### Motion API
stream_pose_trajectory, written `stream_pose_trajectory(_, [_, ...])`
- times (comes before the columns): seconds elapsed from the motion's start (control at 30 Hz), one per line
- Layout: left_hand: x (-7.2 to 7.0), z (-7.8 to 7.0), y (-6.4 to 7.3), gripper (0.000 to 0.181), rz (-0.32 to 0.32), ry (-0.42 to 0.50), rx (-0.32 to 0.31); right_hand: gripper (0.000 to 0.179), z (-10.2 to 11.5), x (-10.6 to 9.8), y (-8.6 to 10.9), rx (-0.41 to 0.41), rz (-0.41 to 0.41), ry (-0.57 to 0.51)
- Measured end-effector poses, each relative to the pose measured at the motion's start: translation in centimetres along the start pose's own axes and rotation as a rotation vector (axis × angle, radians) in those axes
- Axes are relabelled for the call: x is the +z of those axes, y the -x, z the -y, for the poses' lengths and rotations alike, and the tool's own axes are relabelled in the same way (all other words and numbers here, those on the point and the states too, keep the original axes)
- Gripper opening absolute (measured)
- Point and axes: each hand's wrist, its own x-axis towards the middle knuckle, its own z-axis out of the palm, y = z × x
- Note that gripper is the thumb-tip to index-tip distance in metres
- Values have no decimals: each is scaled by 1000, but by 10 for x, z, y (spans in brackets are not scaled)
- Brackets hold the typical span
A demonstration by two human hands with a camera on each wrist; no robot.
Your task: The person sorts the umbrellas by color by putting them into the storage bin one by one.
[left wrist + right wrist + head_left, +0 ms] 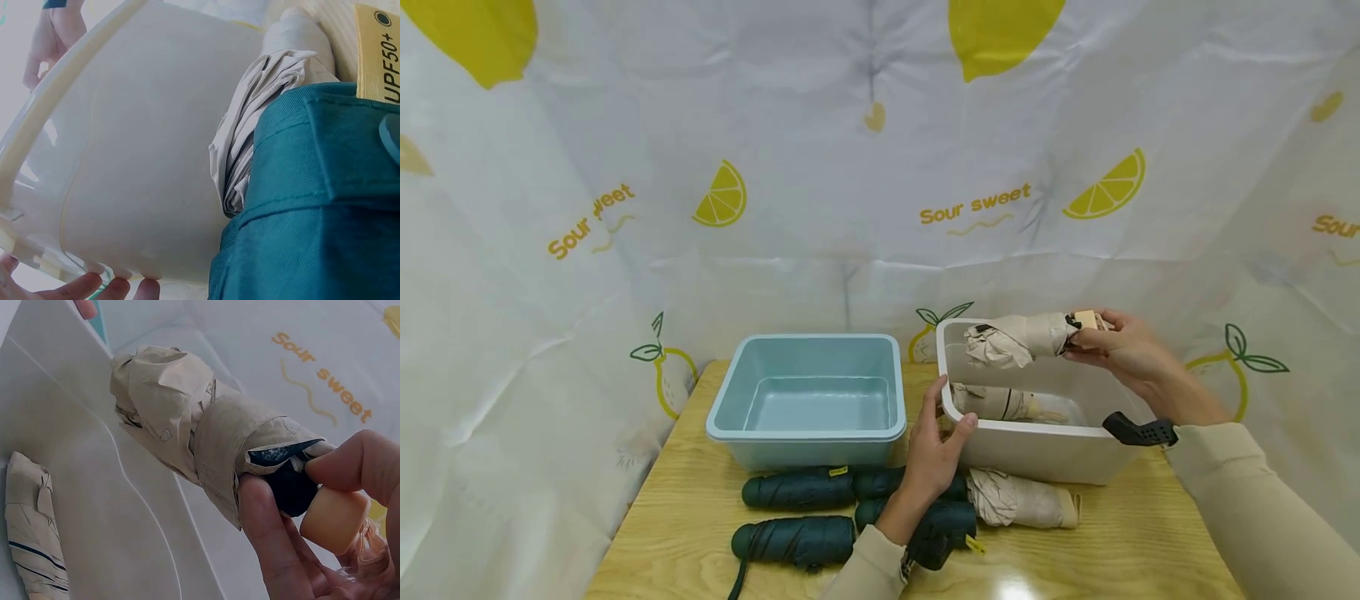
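My right hand [1131,354] grips a beige folded umbrella [1026,333] near its handle, above the white bin [1037,454]. In the right wrist view, thumb and fingers pinch beside the umbrella's tan handle [335,519], where dark lining shows. At the bin's front left corner, my left hand [934,454] holds the bin, its thumb at the front rim and its fingers along the left side. Inside the bin lies another beige umbrella [992,402]. In front of the bin, a third beige umbrella [1026,500] rests on the table.
A light blue bin [808,454] stands to the left on the wooden table [677,533]. Several dark green folded umbrellas, one with a loose strap [739,579], lie before the bins, partly under my left forearm. A lemon-print sheet [820,275] hangs behind and at both sides.
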Motion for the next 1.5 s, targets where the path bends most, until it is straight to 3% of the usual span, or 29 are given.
stream_pose_trajectory(0.17, [2, 2, 0, 69, 3, -1, 2, 30, -2, 0, -8, 29, -19, -2])
stream_pose_trajectory(0.47, [1, 1, 0, 69, 5, 4, 5, 33, -2, 4, -23, 81, 11, 86])
stream_pose_trajectory(0.77, [0, 1, 0, 70, 8, 11, 14, 50, -7, 8, -40, 116, 24, 165])
stream_pose_trajectory(1.13, [0, 3, 0, 69, 12, 13, 0, 51, -20, 17, -59, 153, 32, 212])
stream_pose_trajectory(1.5, [0, 3, 0, 68, 12, 12, 7, 58, -26, 28, -69, 217, 62, 275])
